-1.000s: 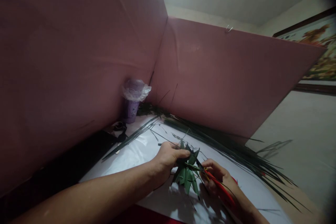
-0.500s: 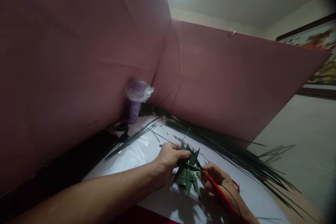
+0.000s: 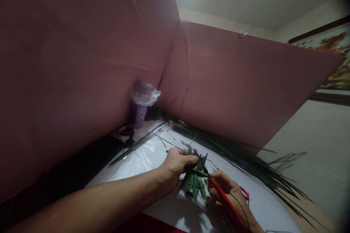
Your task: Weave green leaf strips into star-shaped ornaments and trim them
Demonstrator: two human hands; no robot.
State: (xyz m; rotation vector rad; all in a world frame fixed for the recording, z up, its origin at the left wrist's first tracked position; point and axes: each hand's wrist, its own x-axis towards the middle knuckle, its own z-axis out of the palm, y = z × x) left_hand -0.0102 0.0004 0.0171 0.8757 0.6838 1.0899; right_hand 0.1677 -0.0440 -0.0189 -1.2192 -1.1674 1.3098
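My left hand [image 3: 177, 162] is closed, its thumb and fingers pinching a folded piece of green leaf strips [image 3: 196, 184] with several pointed ends hanging down. My right hand [image 3: 225, 187] wraps around a red-handled tool [image 3: 224, 198] with a dark tip. Its tip is at the right side of the leaf piece, where a short green strip sticks out. Whether the jaws are apart is hard to see. A thin dark strand [image 3: 240, 204] curves over my right hand. Beyond that hand shows a red loop [image 3: 246, 192], partly hidden.
Long green leaf strips [image 3: 218, 143] lie along the back and right of the white table [image 3: 136, 169]. A purple cup [image 3: 140, 114] with clear plastic on top stands in the back corner, beside small dark items [image 3: 128, 136]. Pink panels [image 3: 232, 80] enclose the left and back.
The red-handled tool and my right hand have shifted slightly, with the tool's tip closer against the leaf piece. My left hand stays in almost the same place.
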